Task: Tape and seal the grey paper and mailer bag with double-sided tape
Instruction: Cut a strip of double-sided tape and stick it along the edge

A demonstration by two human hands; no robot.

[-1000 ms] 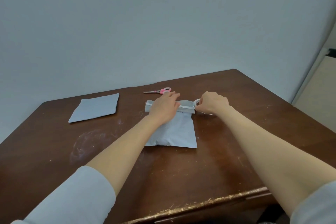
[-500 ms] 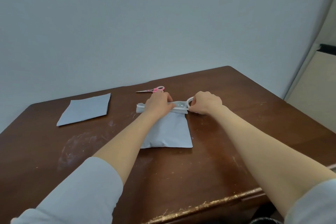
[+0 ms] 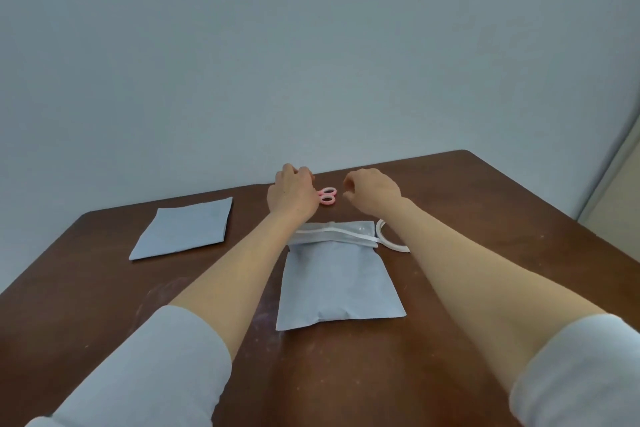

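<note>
nearest the camera, two pale sleeves, the left sleeve [image 3: 145, 374] and the right sleeve [image 3: 581, 374], are pushed up, and bare forearms reach away over a dark brown wooden table [image 3: 86, 305]. its top is scuffed, with whitish smudges between the forearms and to the left of the bag.

between the forearms lies the grey mailer bag [image 3: 339, 284], flat on the wood, with its flap end on the far side. a white strip of double-sided tape [image 3: 360, 236] runs across that flap and leads off its right end to the tape roll [image 3: 391, 243], which rests on the table touching the bag's far right corner, partly hidden by the right forearm.

to the left, well apart from the bag, the grey paper [image 3: 187, 229] lies flat by itself.

farther out, both hands are beyond the bag and off it. the left hand [image 3: 292, 196] is palm down over the pink scissors [image 3: 327, 196], whose handle loops show just beside its right edge; the fingers curl on the far side, and i cannot tell whether they grasp the blades. the right hand [image 3: 372, 192] hovers near the handles, apart from them, fingers loosely curled with nothing in them.

behind the table's far edge rises a plain pale grey-blue wall [image 3: 311, 45]. at the far right it meets a beige panel [image 3: 625, 204].
</note>
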